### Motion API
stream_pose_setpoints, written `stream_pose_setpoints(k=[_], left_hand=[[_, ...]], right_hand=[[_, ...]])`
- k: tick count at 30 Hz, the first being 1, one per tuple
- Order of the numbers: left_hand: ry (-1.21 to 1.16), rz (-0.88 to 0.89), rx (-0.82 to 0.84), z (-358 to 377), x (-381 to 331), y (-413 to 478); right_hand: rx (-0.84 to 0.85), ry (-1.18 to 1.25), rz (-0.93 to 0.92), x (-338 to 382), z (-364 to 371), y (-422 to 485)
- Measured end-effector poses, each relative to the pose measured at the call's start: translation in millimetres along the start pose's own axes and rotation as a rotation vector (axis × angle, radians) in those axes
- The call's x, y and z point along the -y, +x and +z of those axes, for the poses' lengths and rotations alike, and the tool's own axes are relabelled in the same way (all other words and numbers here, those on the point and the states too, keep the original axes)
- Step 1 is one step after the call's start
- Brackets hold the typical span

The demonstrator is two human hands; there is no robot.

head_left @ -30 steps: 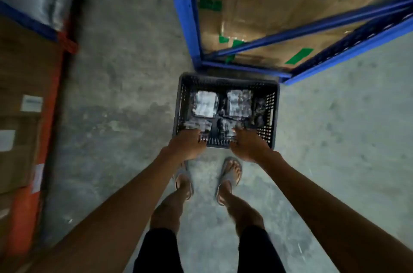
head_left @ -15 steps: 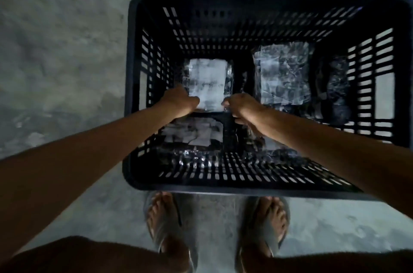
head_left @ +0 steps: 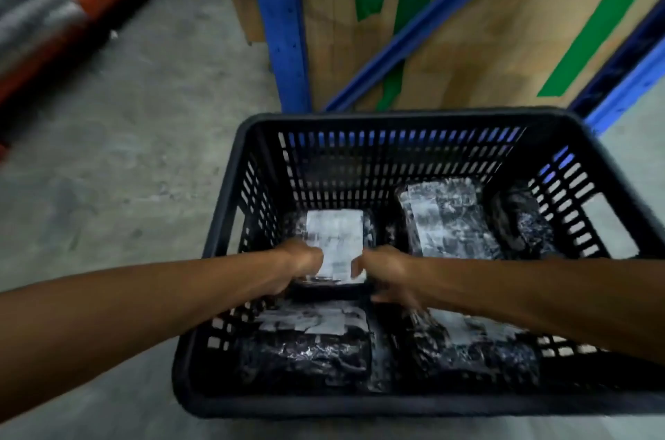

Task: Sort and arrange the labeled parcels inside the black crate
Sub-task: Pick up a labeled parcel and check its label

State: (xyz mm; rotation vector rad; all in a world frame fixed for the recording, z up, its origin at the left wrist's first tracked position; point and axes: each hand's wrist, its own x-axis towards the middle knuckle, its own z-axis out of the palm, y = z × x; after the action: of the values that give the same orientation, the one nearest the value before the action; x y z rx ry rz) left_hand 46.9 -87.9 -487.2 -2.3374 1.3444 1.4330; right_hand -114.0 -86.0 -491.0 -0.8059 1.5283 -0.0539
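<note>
The black slotted plastic crate [head_left: 230, 223] sits on the concrete floor [head_left: 144, 151] by a blue steel rack [head_left: 280, 25]. Inside, the person's left hand [head_left: 300, 265] and right hand [head_left: 387, 272] clamp the near edge of a black shrink-wrapped parcel with a white label [head_left: 336, 234]. It looks light, soft and slippery, so pinching the edges seems best. Motion blur makes the labels unreadable, and the fingertips are hidden.

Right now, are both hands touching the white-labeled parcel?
Touching: the head view shows the left hand and right hand clasping the parcel's near edge.
</note>
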Motion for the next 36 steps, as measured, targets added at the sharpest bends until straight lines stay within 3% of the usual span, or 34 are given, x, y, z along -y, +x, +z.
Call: stream_pose_setpoints(k=[5, 8, 10, 15, 19, 21, 24, 28, 33, 36], left_hand=[[0.275, 0.112, -0.039, -45, -10, -42], [0.309, 0.231, -0.15, -59, -7, -67], [0.193, 0.317, -0.155, -66, -4, -78], [-0.209, 0.411, 0.01, -83, -5, -96], [-0.485, 0.322, 0.113, -79, -21, -95], [-0.57, 0.248, 0.048, -72, -30, -91], [-0.584, 0.125, -0.057, -59, -34, -78], [-0.469, 0.014, 0.033, -53, -27, -53], [-0.299, -0.044, -0.004, -54, -30, -2], [-0.104, -0.141, 0.109, -51, -42, 20]], right_hand=[[-0.155, -0.238, -0.255, 24, -22, -43], [-0.226, -0.181, -0.348, 34, -38, -59], [-0.185, -0.121, -0.389, 33, -54, -72], [-0.077, -0.016, -0.509, 25, -79, -93], [-0.174, 0.08, -0.45, 39, -74, -88], [-0.223, 0.113, -0.359, 44, -65, -81], [-0.151, 0.106, -0.246, 50, -51, -67], [-0.106, -0.032, -0.207, 49, -36, -31], [-0.15, -0.054, -0.24, 39, -15, 28], [-0.152, -0.134, -0.237, 36, -9, 56]])
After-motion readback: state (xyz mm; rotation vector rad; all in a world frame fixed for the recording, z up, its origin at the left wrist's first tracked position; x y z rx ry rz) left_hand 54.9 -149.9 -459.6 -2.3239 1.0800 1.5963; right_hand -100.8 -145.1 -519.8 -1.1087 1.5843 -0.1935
